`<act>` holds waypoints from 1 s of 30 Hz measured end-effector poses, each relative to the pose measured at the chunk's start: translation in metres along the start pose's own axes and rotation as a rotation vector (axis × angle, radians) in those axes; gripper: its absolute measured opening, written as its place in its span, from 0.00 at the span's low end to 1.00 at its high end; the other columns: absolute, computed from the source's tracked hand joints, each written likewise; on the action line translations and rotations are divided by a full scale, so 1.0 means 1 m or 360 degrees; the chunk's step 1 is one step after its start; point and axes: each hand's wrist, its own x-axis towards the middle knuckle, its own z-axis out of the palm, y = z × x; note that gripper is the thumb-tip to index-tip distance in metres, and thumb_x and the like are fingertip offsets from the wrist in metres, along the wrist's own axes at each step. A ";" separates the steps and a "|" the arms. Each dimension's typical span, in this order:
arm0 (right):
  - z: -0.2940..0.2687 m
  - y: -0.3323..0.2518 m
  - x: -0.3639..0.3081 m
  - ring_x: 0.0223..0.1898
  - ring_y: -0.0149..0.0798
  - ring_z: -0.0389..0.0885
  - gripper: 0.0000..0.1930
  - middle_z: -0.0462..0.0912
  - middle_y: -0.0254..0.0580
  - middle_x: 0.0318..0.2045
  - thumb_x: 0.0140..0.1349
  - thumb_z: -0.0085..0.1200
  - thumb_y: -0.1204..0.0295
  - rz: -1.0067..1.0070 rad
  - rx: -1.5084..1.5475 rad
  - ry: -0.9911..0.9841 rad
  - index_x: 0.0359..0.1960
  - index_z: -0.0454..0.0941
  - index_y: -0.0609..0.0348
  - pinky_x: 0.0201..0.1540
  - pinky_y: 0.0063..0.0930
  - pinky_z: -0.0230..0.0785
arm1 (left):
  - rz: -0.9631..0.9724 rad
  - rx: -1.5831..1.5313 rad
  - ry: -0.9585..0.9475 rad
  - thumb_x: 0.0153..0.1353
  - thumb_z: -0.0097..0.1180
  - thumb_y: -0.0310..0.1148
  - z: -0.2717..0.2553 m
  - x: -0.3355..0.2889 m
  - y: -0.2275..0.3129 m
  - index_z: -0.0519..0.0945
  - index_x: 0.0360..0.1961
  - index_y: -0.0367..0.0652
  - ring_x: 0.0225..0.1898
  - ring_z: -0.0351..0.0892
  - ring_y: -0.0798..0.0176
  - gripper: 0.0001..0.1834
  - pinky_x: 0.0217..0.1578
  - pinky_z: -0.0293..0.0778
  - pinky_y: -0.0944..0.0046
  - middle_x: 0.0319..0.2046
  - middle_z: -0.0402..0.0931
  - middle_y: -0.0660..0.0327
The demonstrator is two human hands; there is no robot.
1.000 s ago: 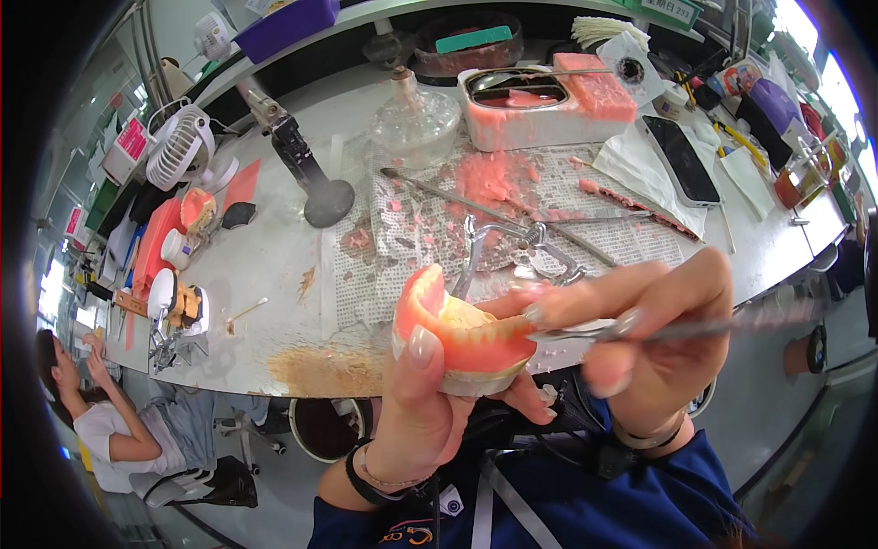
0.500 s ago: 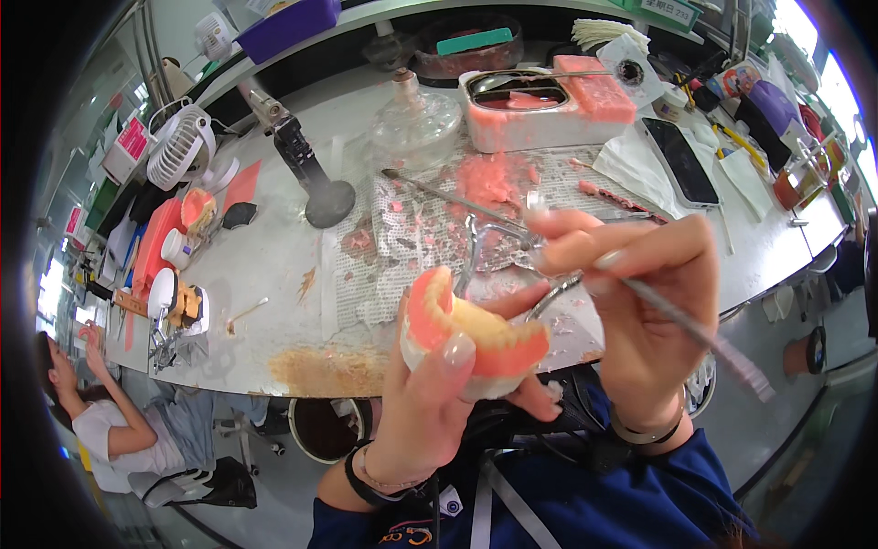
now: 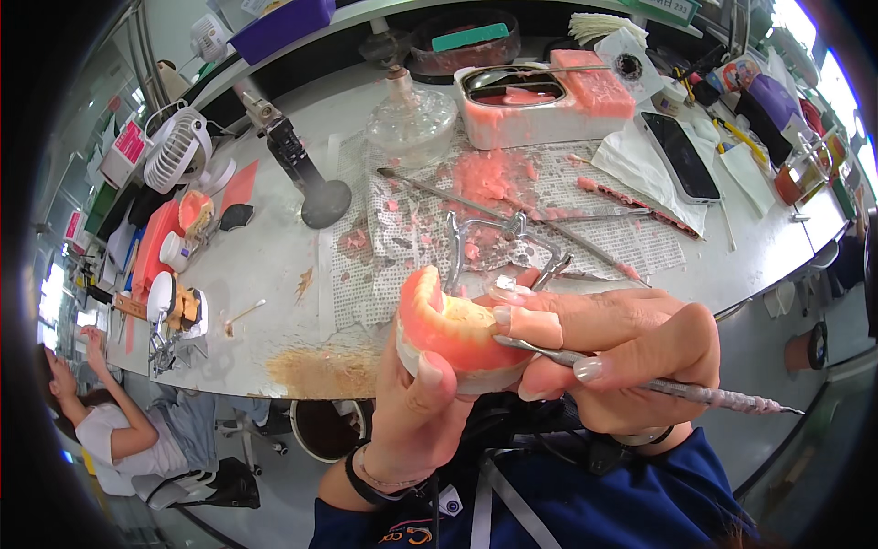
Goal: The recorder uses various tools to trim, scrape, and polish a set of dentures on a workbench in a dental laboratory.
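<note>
My left hand [image 3: 409, 425] grips a dental cast with a pink wax denture [image 3: 448, 331], its pale teeth and cream plaster facing up. The thumb presses the near side of the cast. In my right hand [image 3: 654, 343] lies a slim metal wax carver [image 3: 677, 388], held like a pen. Its tip is at the right end of the pink wax, while my right fingertips rest close to or on the cast; exact contact is hidden. Just beyond the cast stands a metal frame like an articulator [image 3: 455, 261]. A long metal wax spatula [image 3: 439, 192] lies behind it.
Wax-spattered newspaper [image 3: 357, 284] covers the middle bench. Behind it stand a glass spirit lamp [image 3: 412, 119] and a white wax pot [image 3: 512, 128]. A phone [image 3: 679, 156] lies right; a black stand [image 3: 325, 201], fan [image 3: 180, 146] and second articulator [image 3: 187, 306] left. Another person [image 3: 119, 430] sits left.
My right hand has come down and toward the cast, bringing the carver's tip to the wax. The cast has turned slightly in my left hand. More of the frame and spatula shows.
</note>
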 end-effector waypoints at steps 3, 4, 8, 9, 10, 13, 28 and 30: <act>-0.003 -0.003 0.000 0.39 0.55 0.86 0.20 0.85 0.58 0.35 0.54 0.67 0.76 0.0047 -0.0030 0.0000 0.36 0.63 0.56 0.39 0.45 0.82 | -0.0021 -0.0006 0.0022 0.56 0.64 0.55 0.001 0.000 -0.001 0.50 0.67 0.36 0.64 0.65 0.44 0.50 0.63 0.65 0.45 0.62 0.62 0.39; -0.003 -0.003 0.000 0.39 0.56 0.86 0.20 0.85 0.58 0.35 0.54 0.67 0.76 0.0039 -0.0037 -0.0037 0.36 0.63 0.56 0.39 0.45 0.82 | -0.0026 0.0034 0.0035 0.56 0.64 0.55 0.001 0.000 -0.001 0.50 0.67 0.36 0.64 0.65 0.44 0.50 0.63 0.65 0.45 0.62 0.62 0.39; -0.004 -0.006 0.002 0.38 0.57 0.86 0.20 0.85 0.57 0.35 0.53 0.67 0.77 0.0044 -0.0062 -0.0054 0.36 0.63 0.56 0.38 0.45 0.82 | -0.0008 0.0045 0.0049 0.55 0.64 0.57 0.001 0.000 -0.003 0.51 0.66 0.35 0.63 0.67 0.45 0.50 0.62 0.66 0.46 0.61 0.64 0.40; -0.004 -0.007 0.002 0.38 0.57 0.86 0.20 0.85 0.56 0.35 0.53 0.67 0.77 0.0048 -0.0069 -0.0048 0.36 0.63 0.56 0.38 0.45 0.82 | -0.0009 0.0018 0.0048 0.55 0.64 0.57 0.001 0.000 -0.003 0.51 0.65 0.35 0.63 0.67 0.46 0.50 0.62 0.66 0.46 0.61 0.64 0.40; -0.005 -0.008 0.003 0.38 0.57 0.86 0.20 0.85 0.56 0.34 0.53 0.67 0.78 0.0049 -0.0080 -0.0081 0.36 0.64 0.56 0.37 0.45 0.82 | -0.0013 0.0051 0.0054 0.55 0.64 0.57 0.001 -0.001 -0.003 0.51 0.65 0.35 0.63 0.67 0.46 0.50 0.62 0.66 0.46 0.61 0.64 0.40; -0.006 -0.009 0.004 0.38 0.57 0.86 0.19 0.86 0.54 0.34 0.51 0.68 0.79 0.0035 -0.0100 -0.0117 0.37 0.66 0.55 0.37 0.45 0.82 | -0.0016 0.0043 0.0046 0.57 0.63 0.56 0.001 -0.002 -0.002 0.50 0.66 0.36 0.63 0.67 0.46 0.50 0.61 0.67 0.46 0.61 0.64 0.40; -0.009 -0.021 0.008 0.29 0.46 0.87 0.17 0.83 0.67 0.28 0.53 0.60 0.88 0.0563 0.0172 0.0184 0.33 0.62 0.65 0.30 0.32 0.81 | -0.0028 0.0587 -0.0056 0.60 0.50 0.66 0.005 -0.005 0.000 0.47 0.72 0.40 0.69 0.56 0.40 0.52 0.68 0.52 0.43 0.66 0.53 0.31; -0.012 -0.020 0.010 0.29 0.47 0.87 0.17 0.83 0.67 0.28 0.52 0.62 0.89 0.0565 0.0148 0.0097 0.32 0.63 0.66 0.30 0.33 0.82 | 0.0033 0.0558 -0.0025 0.61 0.49 0.65 0.004 -0.004 -0.001 0.49 0.71 0.38 0.69 0.55 0.40 0.51 0.67 0.52 0.42 0.65 0.56 0.33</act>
